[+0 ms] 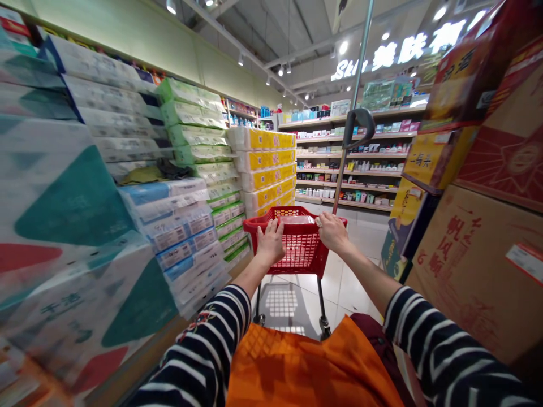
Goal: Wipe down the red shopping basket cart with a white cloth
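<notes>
A red plastic shopping cart (299, 265) stands in front of me on dark metal legs with casters. My left hand (270, 244) lies on the left part of its rear rim, fingers stretched and slightly apart. My right hand (334, 232) is closed over the right part of the rim, close to the foot of a tall metal pole (339, 186). A small pale bit shows by its fingertips; I cannot make out what it is. Inside the cart lies a pinkish, see-through package (297, 220), partly hidden by the rim. The pole bears a grey hooked handle (358, 129).
To the left rise stacks of wrapped tissue packs, green (193, 135), yellow (271, 161) and blue-white (180, 226). Cardboard cartons (479, 265) and yellow boxes (432, 158) line the right. Ahead, shelves (352, 152) hold small cosmetics. White floor tiles (356, 271) run between.
</notes>
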The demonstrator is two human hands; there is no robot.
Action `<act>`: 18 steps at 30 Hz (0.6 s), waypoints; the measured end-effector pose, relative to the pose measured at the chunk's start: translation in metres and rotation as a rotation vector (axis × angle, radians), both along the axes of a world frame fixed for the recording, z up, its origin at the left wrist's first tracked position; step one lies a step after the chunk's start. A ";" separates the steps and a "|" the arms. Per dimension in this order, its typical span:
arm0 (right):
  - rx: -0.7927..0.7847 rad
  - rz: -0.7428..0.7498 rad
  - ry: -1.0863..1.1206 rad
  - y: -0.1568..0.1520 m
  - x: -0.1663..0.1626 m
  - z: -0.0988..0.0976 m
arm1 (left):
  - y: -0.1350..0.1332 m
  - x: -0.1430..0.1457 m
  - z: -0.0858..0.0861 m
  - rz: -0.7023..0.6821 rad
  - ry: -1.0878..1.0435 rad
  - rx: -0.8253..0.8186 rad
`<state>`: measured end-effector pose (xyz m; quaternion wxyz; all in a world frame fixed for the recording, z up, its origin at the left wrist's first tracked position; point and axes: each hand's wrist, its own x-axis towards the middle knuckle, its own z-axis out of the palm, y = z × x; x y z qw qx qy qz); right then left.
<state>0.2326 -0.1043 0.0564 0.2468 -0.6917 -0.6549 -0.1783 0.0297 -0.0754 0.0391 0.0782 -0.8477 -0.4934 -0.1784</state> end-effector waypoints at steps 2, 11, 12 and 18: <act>0.006 0.028 -0.009 0.003 -0.014 0.002 | -0.002 0.003 0.001 0.005 -0.005 -0.005; 0.015 0.233 -0.031 0.008 -0.057 0.003 | 0.001 -0.007 0.003 0.139 0.005 0.014; 0.015 0.211 -0.019 0.007 -0.047 0.002 | 0.002 -0.010 0.001 0.137 0.009 0.020; 0.011 0.044 0.026 0.005 -0.024 0.003 | 0.005 -0.011 -0.006 0.091 0.020 0.041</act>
